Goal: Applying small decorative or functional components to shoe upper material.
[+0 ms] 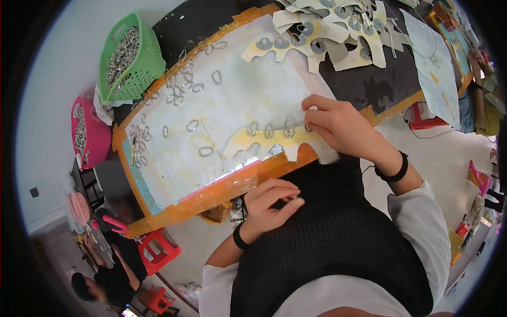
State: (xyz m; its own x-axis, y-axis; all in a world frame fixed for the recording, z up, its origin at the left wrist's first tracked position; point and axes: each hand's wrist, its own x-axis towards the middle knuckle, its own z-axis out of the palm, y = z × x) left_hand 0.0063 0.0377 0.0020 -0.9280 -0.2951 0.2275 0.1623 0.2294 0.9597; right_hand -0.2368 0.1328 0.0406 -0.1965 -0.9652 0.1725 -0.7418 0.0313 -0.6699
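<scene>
A pale, yellow-smeared flat strip [240, 140] with scalloped cut-outs lies along the near edge of the covered table. Several oval metal rings [289, 128] sit in a row on it. Over its right end is my right hand [340, 127], fingers pinched together at another ring, mostly hidden under the fingertips. My left hand [269, 205] hovers off the table's front edge above my lap, fingers curled toward the thumb; whatever they hold, if anything, is hidden. Loose metal rings [192, 126] are scattered across the left part of the white sheet [248, 90].
A green basket [150, 63] and a pink basket [99, 134], both full of metal parts, stand at the left. Scalloped pieces with grey discs [338, 31] pile up at the back. Orange tape [211, 195] edges the table. Another person [113, 274] sits lower left by a red stool [158, 252].
</scene>
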